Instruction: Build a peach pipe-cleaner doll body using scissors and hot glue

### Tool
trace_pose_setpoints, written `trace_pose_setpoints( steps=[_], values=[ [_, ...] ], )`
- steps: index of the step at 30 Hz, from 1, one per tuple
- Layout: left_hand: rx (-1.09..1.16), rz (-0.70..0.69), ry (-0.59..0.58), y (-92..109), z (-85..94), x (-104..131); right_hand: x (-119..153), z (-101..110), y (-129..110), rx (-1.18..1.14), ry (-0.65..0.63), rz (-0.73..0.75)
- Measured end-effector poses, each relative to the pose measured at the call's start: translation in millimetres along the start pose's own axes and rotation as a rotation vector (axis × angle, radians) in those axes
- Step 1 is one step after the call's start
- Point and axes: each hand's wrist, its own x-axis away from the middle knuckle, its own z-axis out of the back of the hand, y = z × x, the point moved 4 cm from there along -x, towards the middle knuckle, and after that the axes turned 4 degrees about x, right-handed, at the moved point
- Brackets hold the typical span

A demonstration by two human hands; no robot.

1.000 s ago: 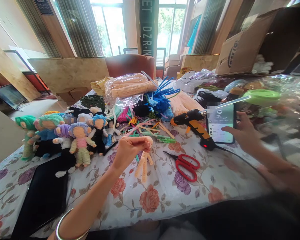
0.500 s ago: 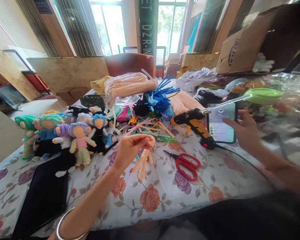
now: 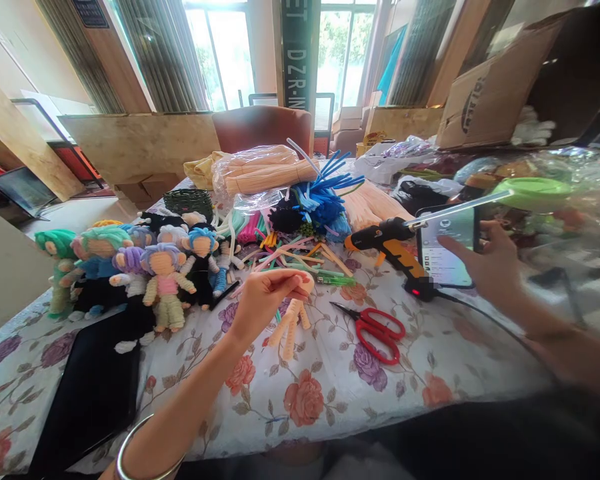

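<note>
Fuzzy dolls (image 3: 130,267): finished, crowded together at the counter's left edge, clear of the working space.
Left hand (image 3: 263,300): closed on the head of a peach doll (image 3: 290,317), lifted so its legs dangle just above the floral counter (image 3: 305,400).
Scissors (image 3: 375,327): red-handled, flat beside the doll, within reach.
Glue gun (image 3: 390,250): propped on its stand, nozzle off the cloth.
Right hand (image 3: 490,267): gripping a phone (image 3: 447,247), thumb on the lit screen.
</note>
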Motion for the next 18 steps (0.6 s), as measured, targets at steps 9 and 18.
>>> trace_pose_setpoints(
  steps=[9,18],
  values=[
    [-0.019,-0.006,-0.013,-1.2,0.9,-0.8,1.8,2.2,-2.5,0.096,0.039,-0.013],
    [-0.011,0.000,-0.014,-0.7,-0.2,0.0,-2.5,-0.6,4.1,-0.067,0.008,-0.041]
  ],
)
